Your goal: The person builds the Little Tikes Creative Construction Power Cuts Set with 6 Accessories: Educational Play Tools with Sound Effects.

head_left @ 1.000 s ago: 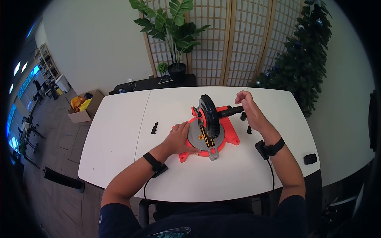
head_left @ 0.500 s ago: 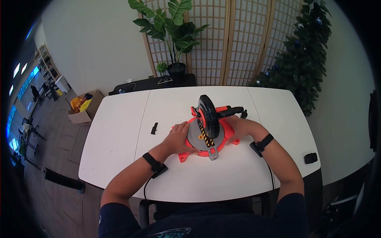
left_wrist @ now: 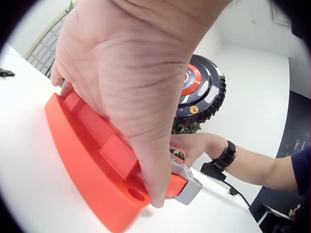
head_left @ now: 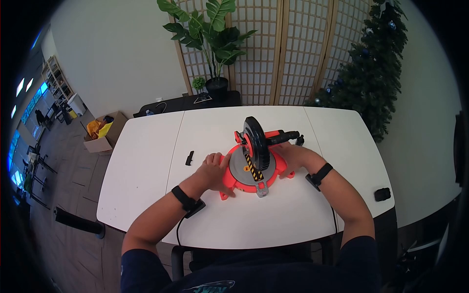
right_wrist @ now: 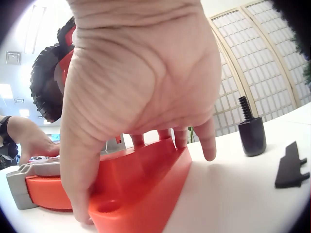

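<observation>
Mitre saw [head_left: 254, 155] upright before you on the counter [head_left: 273, 219] — orange base [head_left: 280, 162], grey turntable [head_left: 237, 168], black toothed disc [head_left: 257, 141] standing on edge, black handle [head_left: 287, 136] pointing right.

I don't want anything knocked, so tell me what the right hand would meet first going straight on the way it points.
The red base, most likely: the right hand appears to grip its right end and points inward, so it would press there first, though touch points are unclear.

A lattice screen [head_left: 309, 49] is standing beyond the far edge of the table [head_left: 134, 171], floor [head_left: 73, 178] spreading past its left.
</observation>
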`<action>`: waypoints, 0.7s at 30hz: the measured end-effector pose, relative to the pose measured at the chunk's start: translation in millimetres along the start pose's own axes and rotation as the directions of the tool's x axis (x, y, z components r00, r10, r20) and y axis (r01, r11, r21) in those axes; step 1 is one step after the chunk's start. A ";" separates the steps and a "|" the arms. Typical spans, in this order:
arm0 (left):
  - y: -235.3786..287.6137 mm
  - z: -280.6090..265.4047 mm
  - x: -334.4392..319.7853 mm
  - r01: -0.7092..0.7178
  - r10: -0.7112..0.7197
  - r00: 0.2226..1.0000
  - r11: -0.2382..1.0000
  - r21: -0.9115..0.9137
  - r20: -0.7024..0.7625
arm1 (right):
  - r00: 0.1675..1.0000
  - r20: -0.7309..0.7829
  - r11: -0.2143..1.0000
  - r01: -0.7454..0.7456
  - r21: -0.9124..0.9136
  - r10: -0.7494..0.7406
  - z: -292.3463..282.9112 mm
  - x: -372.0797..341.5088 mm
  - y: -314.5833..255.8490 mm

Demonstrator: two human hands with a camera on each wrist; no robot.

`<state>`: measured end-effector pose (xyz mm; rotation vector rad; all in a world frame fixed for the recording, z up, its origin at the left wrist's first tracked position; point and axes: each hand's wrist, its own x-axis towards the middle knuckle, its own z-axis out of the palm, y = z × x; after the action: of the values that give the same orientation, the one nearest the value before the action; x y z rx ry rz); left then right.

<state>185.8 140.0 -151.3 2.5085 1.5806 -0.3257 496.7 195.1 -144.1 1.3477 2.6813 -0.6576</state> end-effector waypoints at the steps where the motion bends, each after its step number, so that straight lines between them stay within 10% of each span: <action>1: -0.8 2.5 0.4 -0.010 0.010 1.000 0.999 -0.030 -0.016 | 1.000 0.000 1.000 0.000 0.000 0.000 0.0 -0.7 -1.0; 21: -28.4 -10.9 24.7 -0.096 0.084 0.993 0.983 -0.154 -0.085 | 0.954 -0.286 0.996 0.079 -0.047 -0.089 21.0 0.5 4.6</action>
<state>171.6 176.4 -148.0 2.4881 1.4514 -0.0879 497.3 189.4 -164.9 1.4273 2.9743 -0.4473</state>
